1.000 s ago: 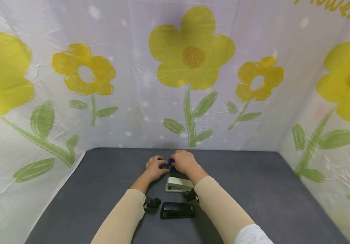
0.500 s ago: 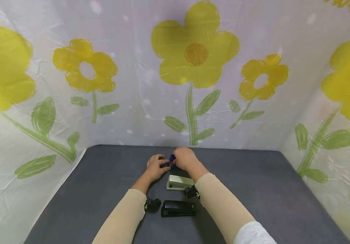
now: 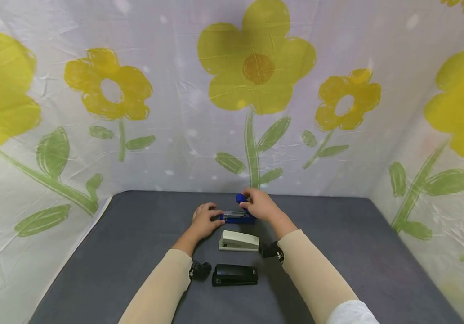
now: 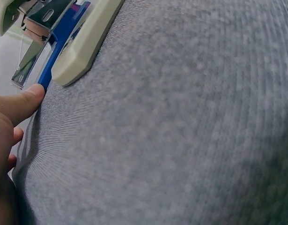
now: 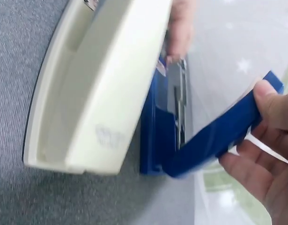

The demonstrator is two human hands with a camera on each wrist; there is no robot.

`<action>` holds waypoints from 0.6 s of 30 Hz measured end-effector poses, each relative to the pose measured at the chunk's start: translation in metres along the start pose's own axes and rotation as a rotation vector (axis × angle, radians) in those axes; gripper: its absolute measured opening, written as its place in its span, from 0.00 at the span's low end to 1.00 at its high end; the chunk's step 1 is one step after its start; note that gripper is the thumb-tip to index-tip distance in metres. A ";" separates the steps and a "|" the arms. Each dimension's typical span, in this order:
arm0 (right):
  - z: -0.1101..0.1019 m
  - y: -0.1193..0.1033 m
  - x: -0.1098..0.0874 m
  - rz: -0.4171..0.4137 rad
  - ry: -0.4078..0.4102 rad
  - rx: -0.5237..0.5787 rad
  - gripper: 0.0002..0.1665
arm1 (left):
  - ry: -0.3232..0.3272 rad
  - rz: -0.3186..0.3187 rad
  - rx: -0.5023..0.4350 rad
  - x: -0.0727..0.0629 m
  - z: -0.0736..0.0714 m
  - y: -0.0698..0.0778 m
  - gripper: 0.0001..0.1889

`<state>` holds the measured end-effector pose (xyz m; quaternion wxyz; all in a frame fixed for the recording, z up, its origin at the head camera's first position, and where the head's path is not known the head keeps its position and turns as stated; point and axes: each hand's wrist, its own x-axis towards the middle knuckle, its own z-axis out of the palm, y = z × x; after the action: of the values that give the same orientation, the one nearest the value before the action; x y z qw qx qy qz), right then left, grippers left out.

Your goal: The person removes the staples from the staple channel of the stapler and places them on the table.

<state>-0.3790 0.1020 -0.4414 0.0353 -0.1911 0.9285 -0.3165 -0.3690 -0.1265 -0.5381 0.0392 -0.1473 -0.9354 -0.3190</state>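
A blue stapler (image 3: 240, 220) lies at the far side of the table with its upper arm swung up, so the metal staple channel shows. My left hand (image 3: 204, 221) holds the left end of its base, the thumb (image 4: 30, 97) against the blue edge in the left wrist view. With thumb and fingers my right hand (image 3: 263, 205) pinches the raised blue top cover (image 5: 218, 133), which tilts up from the hinge in the right wrist view. Nearer to me, a cream stapler (image 3: 238, 241) lies closed alongside the blue one.
A black stapler (image 3: 235, 275) lies nearest to me, between my forearms. All this is on a dark grey table (image 3: 135, 270). Behind its far edge hangs a flower-printed cloth (image 3: 175, 112). Wrist cameras jut inward near the cream and black staplers.
My right hand has moved right and up, swinging the stapler's blue cover open and uncovering the staple channel. My left hand has stayed at the left end.
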 end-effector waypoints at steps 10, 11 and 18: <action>-0.016 0.015 -0.012 0.063 0.035 0.141 0.22 | -0.013 0.001 -0.005 -0.001 0.000 0.001 0.20; -0.018 0.017 -0.013 0.061 0.036 0.141 0.20 | -0.011 0.003 -0.005 -0.001 0.000 0.001 0.20; -0.030 0.026 -0.021 0.035 0.024 0.085 0.22 | -0.007 0.000 -0.020 -0.002 -0.002 0.003 0.20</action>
<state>-0.3738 0.1458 -0.4341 0.0379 -0.1692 0.9177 -0.3573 -0.3662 -0.1264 -0.5353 0.0343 -0.1489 -0.9323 -0.3278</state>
